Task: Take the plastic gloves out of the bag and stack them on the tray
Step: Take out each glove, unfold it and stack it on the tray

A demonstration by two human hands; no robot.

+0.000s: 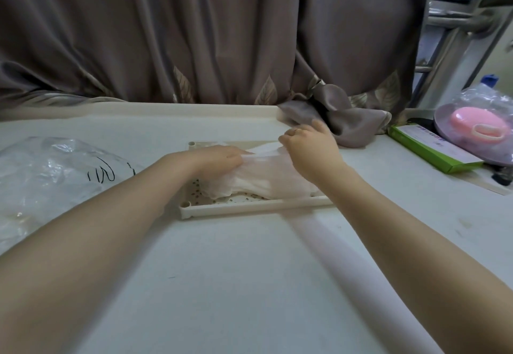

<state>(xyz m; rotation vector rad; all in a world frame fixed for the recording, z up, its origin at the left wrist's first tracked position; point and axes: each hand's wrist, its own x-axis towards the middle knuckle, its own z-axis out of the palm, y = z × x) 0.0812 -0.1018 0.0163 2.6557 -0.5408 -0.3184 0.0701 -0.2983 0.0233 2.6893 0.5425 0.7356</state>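
Note:
A cream tray (249,206) with a speckled floor lies on the table ahead of me. A stack of thin translucent plastic gloves (258,178) lies on it. My left hand (219,158) lies flat on the left end of the stack, fingers straight. My right hand (308,147) is over the right end, its fingers curled and pinching the top glove's far edge. The clear plastic bag (47,176) with black line markings lies crumpled at the left of the table, apart from both hands.
A brown curtain (222,34) hangs behind the table, one fold (344,123) spilling onto the far right corner. A green box (433,149) and a plate with a pink item under plastic wrap (477,128) sit at the right.

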